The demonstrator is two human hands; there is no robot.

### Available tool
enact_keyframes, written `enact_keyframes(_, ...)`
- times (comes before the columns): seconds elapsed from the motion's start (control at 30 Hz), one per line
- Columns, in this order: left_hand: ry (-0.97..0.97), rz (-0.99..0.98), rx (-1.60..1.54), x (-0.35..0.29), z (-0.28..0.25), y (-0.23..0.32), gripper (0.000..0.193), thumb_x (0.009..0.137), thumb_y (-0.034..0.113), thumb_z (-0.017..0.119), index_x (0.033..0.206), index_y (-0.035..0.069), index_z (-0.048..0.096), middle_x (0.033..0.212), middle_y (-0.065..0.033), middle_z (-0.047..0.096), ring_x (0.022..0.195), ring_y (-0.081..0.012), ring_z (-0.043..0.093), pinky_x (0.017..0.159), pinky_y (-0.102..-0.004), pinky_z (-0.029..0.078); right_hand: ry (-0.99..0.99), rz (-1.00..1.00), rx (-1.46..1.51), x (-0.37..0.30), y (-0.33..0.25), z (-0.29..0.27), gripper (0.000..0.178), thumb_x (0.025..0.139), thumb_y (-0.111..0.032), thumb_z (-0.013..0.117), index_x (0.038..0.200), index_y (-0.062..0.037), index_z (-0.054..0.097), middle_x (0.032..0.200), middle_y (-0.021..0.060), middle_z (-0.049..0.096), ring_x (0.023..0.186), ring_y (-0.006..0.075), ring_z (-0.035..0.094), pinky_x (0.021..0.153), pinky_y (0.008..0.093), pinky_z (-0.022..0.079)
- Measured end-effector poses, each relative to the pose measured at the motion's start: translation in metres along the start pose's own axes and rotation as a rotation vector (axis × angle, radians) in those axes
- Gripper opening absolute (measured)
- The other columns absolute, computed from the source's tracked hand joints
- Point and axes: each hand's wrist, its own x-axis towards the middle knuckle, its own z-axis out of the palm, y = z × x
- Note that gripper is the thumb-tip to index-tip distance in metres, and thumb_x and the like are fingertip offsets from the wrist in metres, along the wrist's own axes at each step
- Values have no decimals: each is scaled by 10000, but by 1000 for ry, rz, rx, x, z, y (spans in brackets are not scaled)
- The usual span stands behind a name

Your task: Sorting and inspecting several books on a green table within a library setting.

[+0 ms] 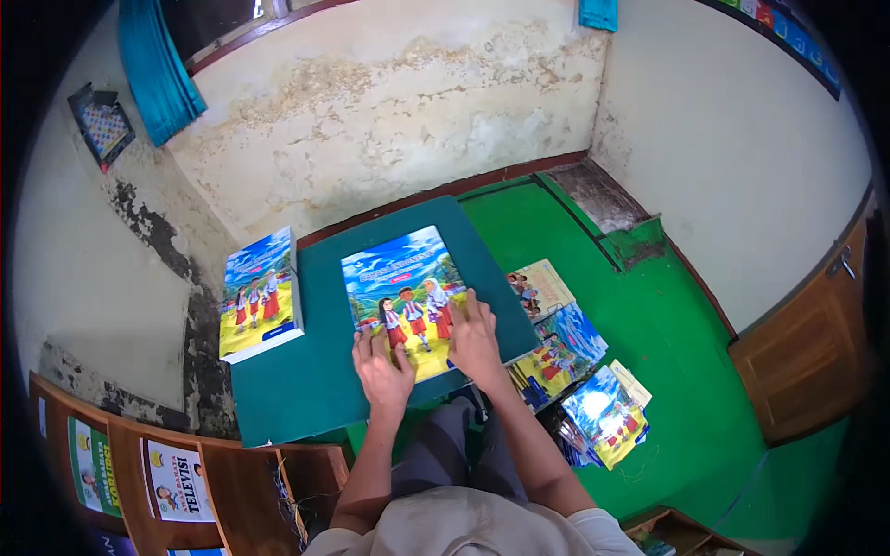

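Observation:
A schoolbook [417, 287] with a blue and yellow cover, showing three children in red and white, lies face up in the middle of the dark green table [324, 389]. My left hand [382, 372] rests at its lower left edge, fingers apart and their tips on the cover. On the lower right side, my right hand [475, 341] lies with fingers stretched over the cover's edge. Neither hand lifts the book. A stack of books [260, 295] with the same cover stands at the table's left edge, apart from both hands.
Right of the table, piles of books [565, 347] sit low on the green floor [691, 380], with another shiny-covered pile [604, 417] nearer me. A wooden rack [250, 491] with booklets stands at lower left. A wooden door [807, 343] is at far right; peeling walls [389, 102] surround the corner.

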Motion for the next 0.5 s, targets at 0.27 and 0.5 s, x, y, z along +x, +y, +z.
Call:
enact_keyframes(0.27,-89,259,-624,-29,-5,89,274,739,6,507,1007,-42,547,1129,-191,509,1053,-344,479,918,-397,356,256,66,178,-41,34,-23,288,716,-71,554,1001,-37,571,1133,127,537,1008,259,488,849,383,328)
enact_keyframes(0.5,-563,499,-843,-129,89,159,388,820,99,447,1184,-34,420,1209,-197,456,1138,-363,413,973,-416,301,512,381,192,-143,158,9,278,696,-65,564,973,-37,562,967,92,581,848,242,520,792,340,367)
